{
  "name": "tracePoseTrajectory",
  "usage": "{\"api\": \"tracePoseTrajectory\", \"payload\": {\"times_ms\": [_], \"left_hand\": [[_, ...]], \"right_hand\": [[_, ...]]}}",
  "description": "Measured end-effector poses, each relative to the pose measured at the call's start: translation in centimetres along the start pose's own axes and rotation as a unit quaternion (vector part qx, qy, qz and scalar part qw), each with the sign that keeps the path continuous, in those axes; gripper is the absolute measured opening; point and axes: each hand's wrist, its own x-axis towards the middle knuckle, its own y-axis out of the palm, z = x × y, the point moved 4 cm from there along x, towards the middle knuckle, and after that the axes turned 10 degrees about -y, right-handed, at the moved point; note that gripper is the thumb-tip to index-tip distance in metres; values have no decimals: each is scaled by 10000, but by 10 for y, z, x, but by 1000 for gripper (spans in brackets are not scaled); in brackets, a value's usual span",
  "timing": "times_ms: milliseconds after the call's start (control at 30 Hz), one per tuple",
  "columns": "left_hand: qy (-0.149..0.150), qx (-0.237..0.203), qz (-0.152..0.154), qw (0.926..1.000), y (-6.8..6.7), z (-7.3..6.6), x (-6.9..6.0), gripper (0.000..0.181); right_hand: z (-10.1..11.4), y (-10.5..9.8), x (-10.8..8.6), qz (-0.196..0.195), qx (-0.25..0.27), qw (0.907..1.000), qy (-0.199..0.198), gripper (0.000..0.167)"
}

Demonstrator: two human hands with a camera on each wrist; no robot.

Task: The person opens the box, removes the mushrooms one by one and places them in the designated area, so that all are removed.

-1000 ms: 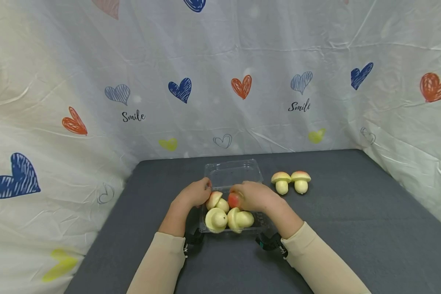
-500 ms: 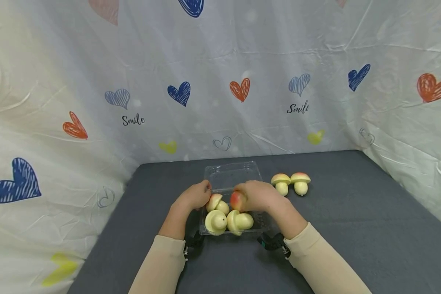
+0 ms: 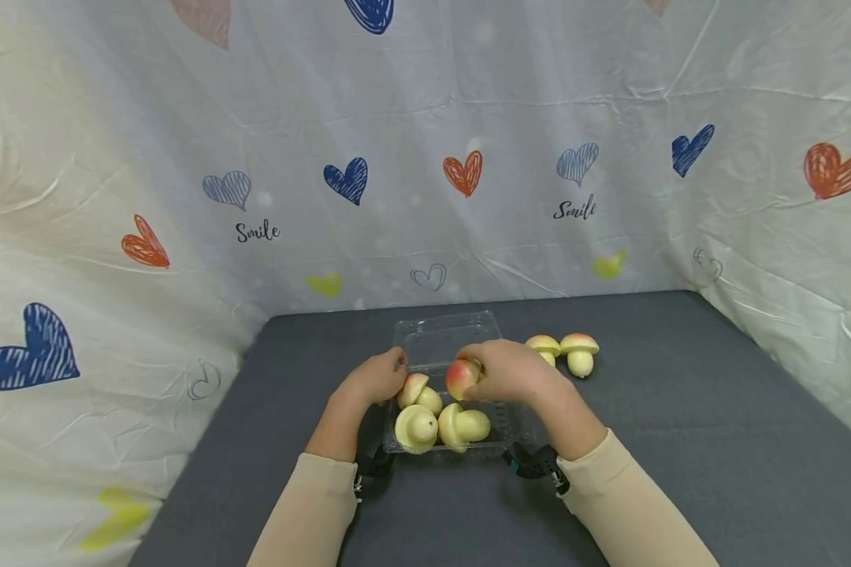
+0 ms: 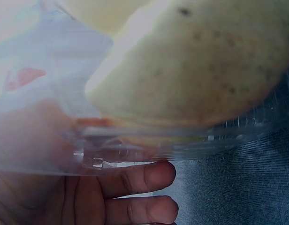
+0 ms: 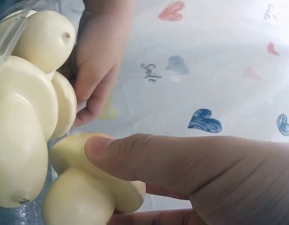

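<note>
A clear plastic container (image 3: 499, 425) with its lid (image 3: 448, 340) folded back holds several pale mushrooms (image 3: 417, 428). At its back left corner, my left hand (image 3: 379, 378) grips the edge; in the left wrist view, fingers of that hand (image 4: 88, 192) lie outside the clear wall (image 4: 205, 144), close to a mushroom (image 4: 191, 70). My right hand (image 3: 510, 372) pinches another mushroom, its red-tinged cap (image 3: 461, 379) showing over the container's back right part. The right wrist view shows the thumb of the right hand (image 5: 196, 164) on that mushroom's cap, its stem (image 5: 79, 199) facing the camera.
Two mushrooms with reddish caps (image 3: 579, 352) stand side by side on the dark grey table (image 3: 681, 409), right of the container and partly behind my right hand. A pale curtain (image 3: 411, 118) printed with hearts surrounds the table's back and sides.
My right hand has shifted slightly right with the mushroom, whose cap shows more now. It covers part of the left one of the two outside mushrooms. My left hand stays at the container.
</note>
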Motion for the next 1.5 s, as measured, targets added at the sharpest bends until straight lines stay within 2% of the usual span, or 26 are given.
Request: {"api": "tracePoseTrajectory", "payload": {"times_ms": [300, 700, 1000, 1300, 1500], "left_hand": [[28, 8, 0, 10000, -1, -1, -1, 26], [65, -33, 7, 10000, -1, 0, -2, 26], [59, -40, -7, 10000, -1, -2, -4, 26], [35, -27, -4, 10000, -1, -1, -2, 26], [35, -51, 21, 10000, -1, 0, -1, 25]], "right_hand": [[2, -12, -8, -125, 373, 9992, -88, 59], [-2, -29, -22, -330, 383, 9987, -18, 55], [-7, -44, -33, -497, 826, 9952, -178, 49], [-15, -57, -45, -706, 1221, 9900, -88, 45], [-16, -68, -56, -875, 1168, 9892, -143, 48]]}}
